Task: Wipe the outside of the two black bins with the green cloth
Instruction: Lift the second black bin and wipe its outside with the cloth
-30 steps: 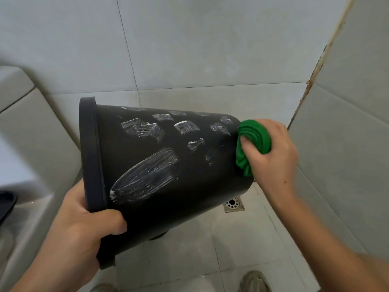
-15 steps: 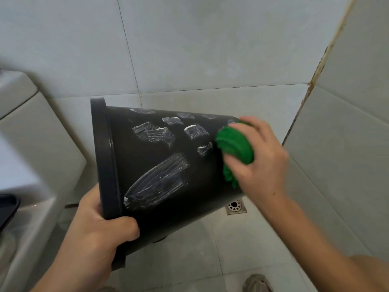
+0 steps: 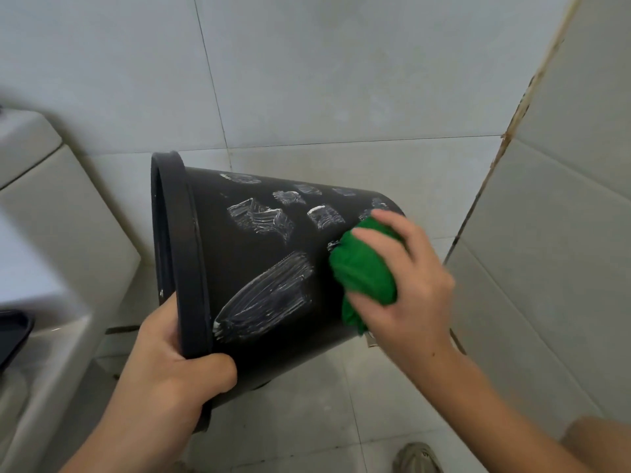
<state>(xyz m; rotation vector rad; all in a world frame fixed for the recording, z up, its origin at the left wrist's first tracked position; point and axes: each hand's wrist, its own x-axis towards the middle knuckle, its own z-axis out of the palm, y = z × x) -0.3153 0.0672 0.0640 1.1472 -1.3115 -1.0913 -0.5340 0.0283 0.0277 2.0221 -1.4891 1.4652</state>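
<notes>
Here our left hand point(image 3: 170, 363) grips the rim of the tilted black bin point(image 3: 259, 268). Our right hand point(image 3: 406, 288) clutches the bunched green cloth point(image 3: 365, 274) against its side, near what may be soapy white smears point(image 3: 266, 295).

Brightness: even, soft daylight-like light over the pale wall tiles point(image 3: 341, 80); no hard glare.
Shadows: a soft shadow lies on the wall behind the bin point(image 3: 239, 268) and on the floor point(image 3: 307, 421) beneath it.
Sheen: the white smears on the bin catch the light; its black side stays dull.
Blur: the right hand point(image 3: 409, 285) and green cloth point(image 3: 362, 278) are slightly smeared at their edges; the toilet point(image 3: 51, 233) at the left edge is soft.
Distortion: wide-angle bending; tile joints lean outward towards the frame's sides.
Sharpness: best at the centre.
</notes>
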